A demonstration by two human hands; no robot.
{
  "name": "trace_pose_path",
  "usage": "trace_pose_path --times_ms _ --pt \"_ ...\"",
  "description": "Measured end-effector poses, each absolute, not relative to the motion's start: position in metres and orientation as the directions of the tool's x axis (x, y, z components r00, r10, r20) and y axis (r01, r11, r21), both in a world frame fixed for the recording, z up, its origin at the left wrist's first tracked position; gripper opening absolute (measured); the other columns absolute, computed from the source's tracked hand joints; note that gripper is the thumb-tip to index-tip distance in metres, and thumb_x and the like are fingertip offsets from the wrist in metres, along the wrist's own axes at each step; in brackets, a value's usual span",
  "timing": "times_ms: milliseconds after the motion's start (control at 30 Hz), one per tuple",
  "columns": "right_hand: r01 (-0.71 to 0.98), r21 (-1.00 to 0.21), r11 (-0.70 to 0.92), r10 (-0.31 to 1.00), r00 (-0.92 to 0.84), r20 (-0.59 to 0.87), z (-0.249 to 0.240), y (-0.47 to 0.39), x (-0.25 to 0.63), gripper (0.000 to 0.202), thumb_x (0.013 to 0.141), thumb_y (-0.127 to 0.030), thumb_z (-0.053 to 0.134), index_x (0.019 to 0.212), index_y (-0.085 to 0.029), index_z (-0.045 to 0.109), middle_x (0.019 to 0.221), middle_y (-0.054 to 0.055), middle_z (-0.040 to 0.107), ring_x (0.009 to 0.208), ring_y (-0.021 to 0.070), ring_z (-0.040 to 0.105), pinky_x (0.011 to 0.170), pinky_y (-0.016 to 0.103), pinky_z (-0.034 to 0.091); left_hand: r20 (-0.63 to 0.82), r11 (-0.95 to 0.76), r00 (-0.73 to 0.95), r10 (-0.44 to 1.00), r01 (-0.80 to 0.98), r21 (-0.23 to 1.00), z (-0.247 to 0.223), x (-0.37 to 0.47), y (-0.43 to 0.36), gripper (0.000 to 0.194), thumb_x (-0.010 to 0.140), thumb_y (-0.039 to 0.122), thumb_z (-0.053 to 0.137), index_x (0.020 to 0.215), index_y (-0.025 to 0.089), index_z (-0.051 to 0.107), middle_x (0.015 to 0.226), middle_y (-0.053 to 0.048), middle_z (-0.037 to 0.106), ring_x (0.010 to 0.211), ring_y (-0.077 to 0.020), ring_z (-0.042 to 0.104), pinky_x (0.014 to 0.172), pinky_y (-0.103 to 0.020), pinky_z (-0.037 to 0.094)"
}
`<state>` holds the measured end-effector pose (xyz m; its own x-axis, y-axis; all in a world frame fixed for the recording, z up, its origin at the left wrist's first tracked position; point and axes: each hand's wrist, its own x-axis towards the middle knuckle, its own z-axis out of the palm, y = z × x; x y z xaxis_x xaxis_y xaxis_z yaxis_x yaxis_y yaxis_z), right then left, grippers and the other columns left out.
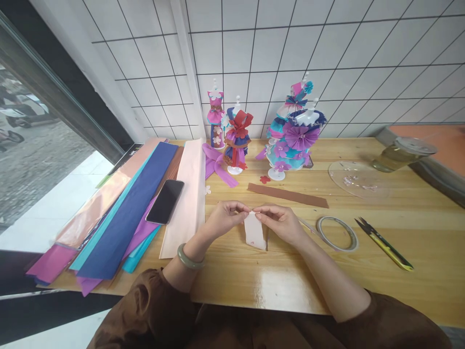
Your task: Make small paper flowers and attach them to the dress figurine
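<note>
A small piece of pale pink paper (255,230) hangs from the fingertips of both my hands above the wooden table. My left hand (228,216) pinches its upper left corner, and my right hand (279,220) pinches the upper right, the fingertips of the two nearly meeting. Just beyond the hands lies a flat brown paper strip (287,195). To the right of my right hand rests a roll of clear tape (337,233), with a narrow strip beside it. Yellow-handled thread snips (384,245) lie farther right.
Long folded crepe paper sheets (127,213) cover the left side, a black phone (165,201) on top. Several small dress forms in paper dresses (238,135) stand by the tiled wall. A clear plate with small bits (358,179) and a lidded cup (403,154) sit back right.
</note>
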<state>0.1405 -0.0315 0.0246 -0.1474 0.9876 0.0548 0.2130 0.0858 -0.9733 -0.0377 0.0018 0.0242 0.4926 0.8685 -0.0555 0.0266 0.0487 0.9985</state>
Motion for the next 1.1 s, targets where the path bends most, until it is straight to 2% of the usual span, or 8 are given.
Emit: trace_pose_path --times_ms 167,333,600,867,1100 --pt "0.240 -0.966 0.099 0.990 -0.126 0.071 0.021 -0.031 0.141 0.025 0.069 -0.035 0.061 0.088 -0.019 0.066 0.088 0.006 0.066 0.079 0.0189 0.060 0.071 0.032 0.048 -0.058 0.045 0.492 0.869 0.038 0.998 0.018 -0.037 0.003 0.027 0.066 0.033 0.063 0.083 0.012 0.063 0.079 -0.006 0.064 0.067 -0.0116 0.058 0.065 -0.025 0.046" --pt "0.278 -0.950 0.146 0.986 -0.115 0.118 0.020 -0.030 0.141 0.025 0.071 -0.036 0.060 0.088 -0.020 0.067 0.087 0.006 0.065 0.080 0.0192 0.059 0.069 0.032 0.048 -0.052 0.039 0.470 0.881 0.039 0.999 0.013 -0.037 0.004 0.027 0.066 0.033 0.063 0.083 0.012 0.062 0.074 -0.005 0.063 0.060 -0.0091 0.056 0.061 -0.023 0.046" --pt "0.375 -0.899 0.224 0.974 -0.106 0.199 0.019 -0.030 0.141 0.021 0.074 -0.035 0.056 0.085 -0.022 0.068 0.085 0.006 0.065 0.078 0.0195 0.059 0.068 0.033 0.047 -0.070 0.001 0.438 0.896 0.156 0.988 0.018 -0.037 0.003 0.031 0.067 0.038 0.061 0.085 0.013 0.064 0.076 -0.004 0.064 0.053 -0.0076 0.054 0.053 -0.020 0.045" --pt "0.380 -0.898 0.222 0.974 -0.125 0.188 0.022 -0.030 0.140 0.018 0.075 -0.034 0.054 0.081 -0.021 0.066 0.083 0.006 0.064 0.076 0.0183 0.058 0.066 0.031 0.046 -0.011 -0.117 0.414 0.910 0.281 0.952 0.019 -0.038 0.003 0.028 0.070 0.039 0.057 0.081 0.015 0.065 0.079 -0.004 0.063 0.062 -0.0097 0.055 0.053 -0.019 0.045" --pt "0.376 -0.911 0.169 0.983 -0.135 0.127 0.020 -0.031 0.138 0.021 0.075 -0.035 0.054 0.084 -0.019 0.064 0.082 0.005 0.063 0.074 0.0169 0.056 0.065 0.029 0.044 0.018 -0.168 0.423 0.906 0.321 0.932 0.023 -0.039 0.002 0.025 0.071 0.038 0.055 0.076 0.015 0.064 0.074 -0.003 0.063 0.058 -0.0087 0.053 0.052 -0.019 0.042"
